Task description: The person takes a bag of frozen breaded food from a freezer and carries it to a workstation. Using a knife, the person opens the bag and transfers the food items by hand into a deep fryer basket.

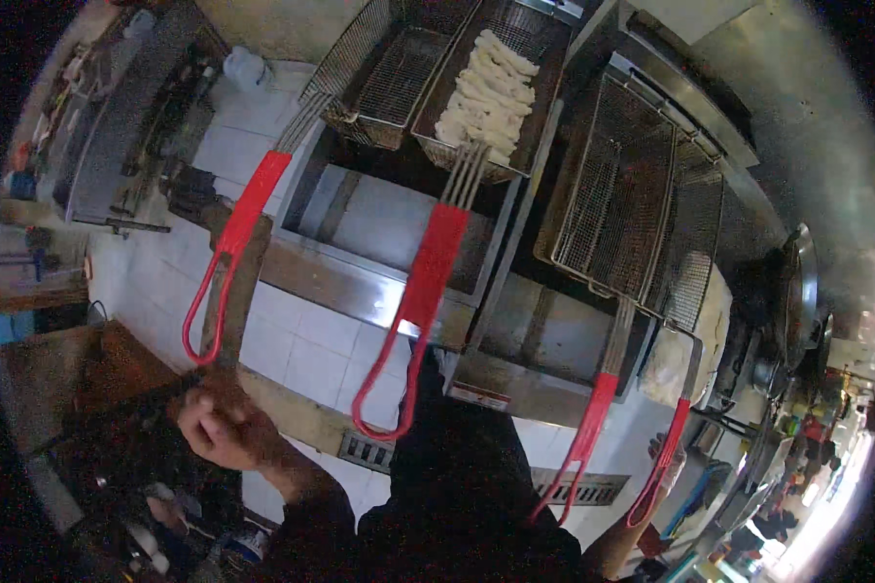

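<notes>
My left hand (222, 433) is low on the left with its fingers curled and blurred. Whether anything is inside it I cannot tell. Just above it hangs the looped red handle (244, 211) of a wire fryer basket (397, 80). On the right, my right hand (667, 463) has its fingers apart, partly hidden behind the red handle (674, 433) of the rightmost fryer basket (693, 240). Pale, battered-looking food strips (492, 95) lie in a second basket, whose wide red handle (441, 255) points towards me. Beside the rightmost basket, another wire basket (620, 197) has a red handle (594, 415).
Below the baskets are the stainless steel fryer tanks (394, 208). A pale, bag-like bundle (693, 346) sits right of them. Floor drains (368, 448) are set into the white tiles (299, 328). A pan (798, 291) stands far right; a dark shelf (109, 138) is left.
</notes>
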{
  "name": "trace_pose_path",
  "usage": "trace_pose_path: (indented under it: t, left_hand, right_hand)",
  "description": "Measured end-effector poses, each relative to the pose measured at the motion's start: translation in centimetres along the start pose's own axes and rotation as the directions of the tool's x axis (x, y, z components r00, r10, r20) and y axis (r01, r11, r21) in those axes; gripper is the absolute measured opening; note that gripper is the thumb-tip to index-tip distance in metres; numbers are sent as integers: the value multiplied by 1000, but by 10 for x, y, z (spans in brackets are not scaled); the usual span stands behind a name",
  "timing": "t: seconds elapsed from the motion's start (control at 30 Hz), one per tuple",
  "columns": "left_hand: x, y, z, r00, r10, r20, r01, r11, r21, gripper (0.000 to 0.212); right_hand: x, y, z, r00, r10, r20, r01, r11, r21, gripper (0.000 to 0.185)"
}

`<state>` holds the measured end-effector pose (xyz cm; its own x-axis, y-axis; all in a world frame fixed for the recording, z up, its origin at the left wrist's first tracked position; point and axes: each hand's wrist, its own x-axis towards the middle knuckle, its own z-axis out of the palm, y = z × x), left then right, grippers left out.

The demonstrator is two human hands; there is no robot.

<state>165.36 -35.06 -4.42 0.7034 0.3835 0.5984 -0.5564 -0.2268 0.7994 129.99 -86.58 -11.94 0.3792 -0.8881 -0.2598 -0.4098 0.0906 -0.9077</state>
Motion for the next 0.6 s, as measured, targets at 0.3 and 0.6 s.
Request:
trace_pose_path:
  t: [0.3,0.6]
  left_hand:
    - [-86,-81,20,638,-703,314,739,674,9,20]
    - [-348,-291,-142,-604,-518,606,770,-181,612,38]
  right_hand:
    - [-29,-71,68,987,115,-111,-131,979,-155,41]
    - [65,-26,-38,967,-233,-103,121,775,-620,35]
